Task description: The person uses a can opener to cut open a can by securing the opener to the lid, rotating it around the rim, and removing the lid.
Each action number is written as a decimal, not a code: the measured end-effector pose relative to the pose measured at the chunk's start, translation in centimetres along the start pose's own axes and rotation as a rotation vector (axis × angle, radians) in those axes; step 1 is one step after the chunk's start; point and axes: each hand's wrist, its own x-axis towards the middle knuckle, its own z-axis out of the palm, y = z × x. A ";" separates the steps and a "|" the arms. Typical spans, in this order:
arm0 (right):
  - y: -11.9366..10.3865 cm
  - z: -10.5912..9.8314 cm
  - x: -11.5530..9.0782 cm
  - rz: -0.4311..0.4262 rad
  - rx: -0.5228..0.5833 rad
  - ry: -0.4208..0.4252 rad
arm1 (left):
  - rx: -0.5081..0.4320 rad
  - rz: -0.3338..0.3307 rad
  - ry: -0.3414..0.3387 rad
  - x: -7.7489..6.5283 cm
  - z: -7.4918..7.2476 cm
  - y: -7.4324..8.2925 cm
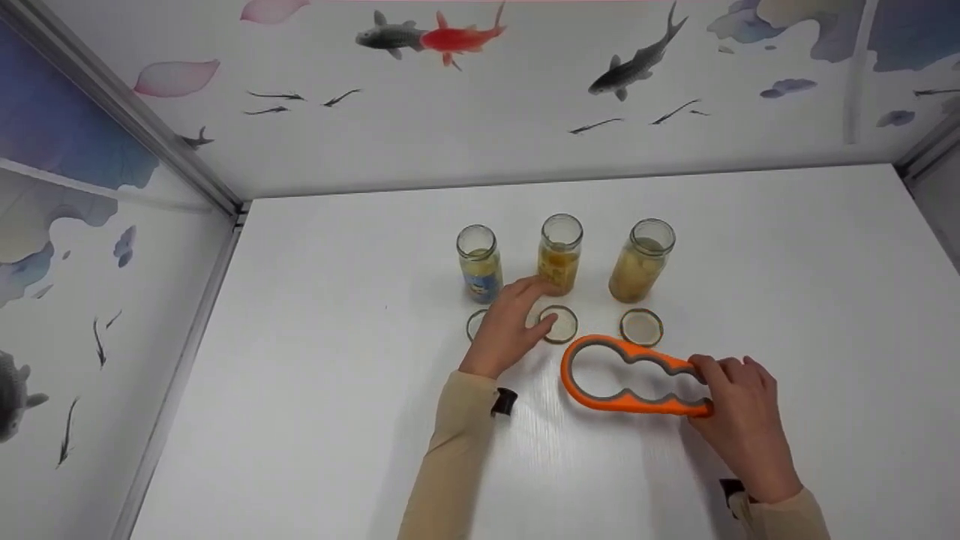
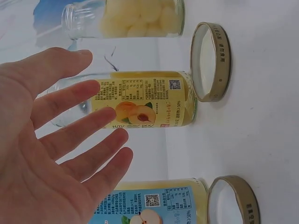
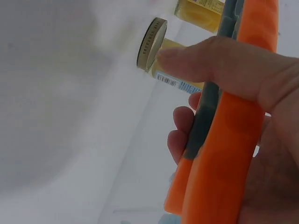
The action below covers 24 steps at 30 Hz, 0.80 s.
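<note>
My right hand (image 1: 750, 420) grips the handle end of an orange and grey jar opener (image 1: 637, 411), held over the table with its big loop to the left. My left hand (image 1: 506, 330) hovers with spread fingers in front of the middle jar (image 2: 145, 100), whose yellow label shows peaches; nothing is in its grasp. The left jar (image 1: 481, 274) has a blue label, and the right jar (image 1: 639, 270) holds pale fruit. All three glass jars stand upright without lids. In front of them lie the middle lid (image 1: 559, 325), right lid (image 1: 641, 327) and left lid (image 2: 233, 200), the last partly hidden by my left hand in the head view.
A white table (image 1: 315, 375) carries everything. Behind it rises a white wall panel (image 1: 525, 142) painted with fish, and another decorated panel (image 1: 112, 300) borders the left side.
</note>
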 end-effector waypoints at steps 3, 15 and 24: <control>-0.4 0.7 -0.2 -0.023 -0.008 -0.049 | 0.005 0.004 0.006 -0.1 -0.1 -0.1; -2.4 2.7 -0.2 -0.075 0.011 -0.159 | 0.035 0.014 0.043 -0.7 -0.5 -0.9; -3.1 3.7 0.0 -0.094 0.031 -0.252 | 0.032 0.028 0.041 -1.0 -0.1 -1.4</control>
